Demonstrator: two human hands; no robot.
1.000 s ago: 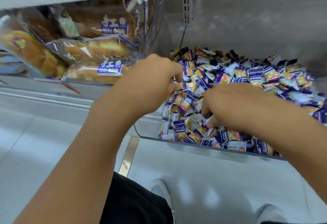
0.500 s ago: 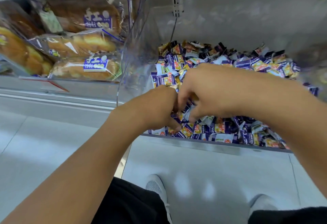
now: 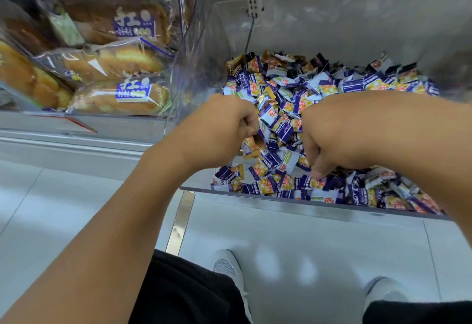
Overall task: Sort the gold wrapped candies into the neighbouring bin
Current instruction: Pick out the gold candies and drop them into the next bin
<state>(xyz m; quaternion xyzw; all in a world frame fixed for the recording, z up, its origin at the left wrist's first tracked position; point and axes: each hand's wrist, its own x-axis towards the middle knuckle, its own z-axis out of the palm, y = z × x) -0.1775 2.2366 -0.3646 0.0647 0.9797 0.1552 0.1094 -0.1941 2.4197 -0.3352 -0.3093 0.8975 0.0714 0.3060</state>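
Left hand (image 3: 219,129) pinches a gold candy (image 3: 251,144) at the clear bin's (image 3: 255,193) nine o'clock side; right hand (image 3: 329,139) curls, contents unclear. Lift it straight, avoiding the purple wrappers (image 3: 283,129).

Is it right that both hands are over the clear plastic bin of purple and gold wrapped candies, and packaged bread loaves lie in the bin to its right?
Not quite. The head view shows the left hand and right hand over the clear plastic bin of purple and gold wrapped candies, but the packaged bread loaves lie in the bin to its left, not right.
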